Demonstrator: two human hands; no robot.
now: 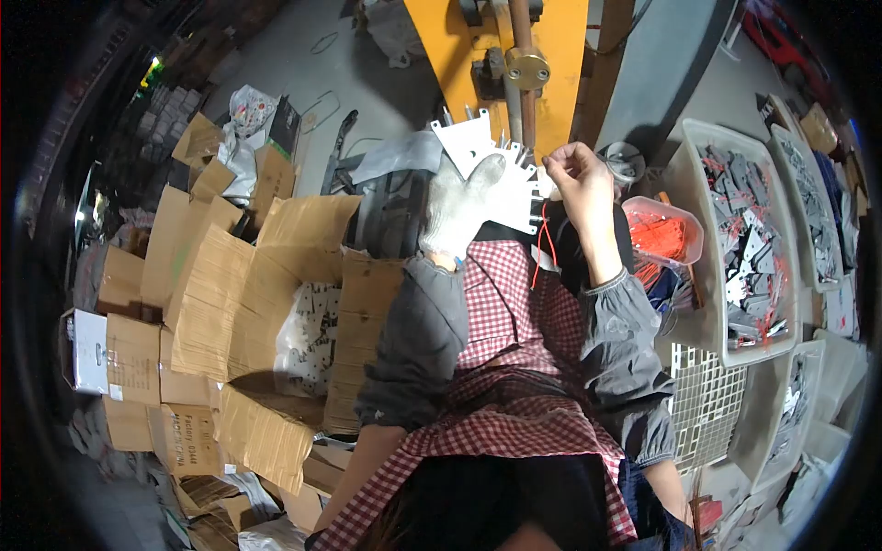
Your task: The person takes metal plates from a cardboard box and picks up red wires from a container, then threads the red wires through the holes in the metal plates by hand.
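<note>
My left hand (459, 204), in a whitish knit glove, grips white metal plates (510, 197) with holes and pin-like posts along their edges. The plates overlap, and the glove hides part of them. Just to their right is my bare right hand (585, 188), its thumb and forefinger pinched together by the plate edge. Whatever lies between those fingertips is too small to make out. A red cord (548, 241) hangs from the plates' right side over my checked apron (501, 303).
Ahead stands a yellow machine frame (560, 55) with a metal rod. On the left, an open cardboard box (253, 303) holds several white plates. At right are a pink-rimmed tub (695, 241) of red cords and a white bin (785, 344) of grey and white parts.
</note>
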